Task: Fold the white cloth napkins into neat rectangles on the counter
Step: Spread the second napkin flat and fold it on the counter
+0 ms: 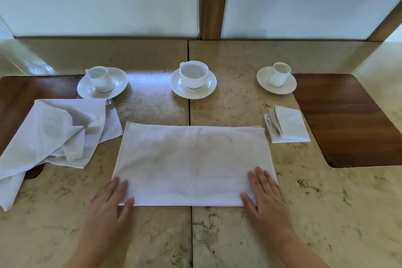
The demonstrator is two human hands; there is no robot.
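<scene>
White cloth napkin (191, 163), folded into a wide rectangle, lies flat across the seam of the beige marble counter (304, 213), close to the near edge in front of you. Its near long edge is the one your hands are on.

At the left edge of the counter you have a loose heap of unfolded white cloth napkins (54, 137), crumpled and partly draped over a dark wooden inlay panel (19, 98) set into the stone. A matching dark wooden panel (348, 119) sits at the right edge.

Your left hand (108, 204) rests palm down on the napkin's near left corner, fingers straight and slightly spread, gripping nothing; the fingertips lie on the cloth while the palm is on the stone. Your right hand (265, 198) mirrors it on the near right corner, flat and spread, pressing rather than holding.

Toward the far edge stand three white porcelain cups on white saucers: one left (102, 82), one at the centre seam (193, 78), one right (277, 78).

Just beside the right wooden panel, near the flat napkin's far right corner but apart from it, lies a small folded white napkin (287, 125), its stacked layers facing left.
</scene>
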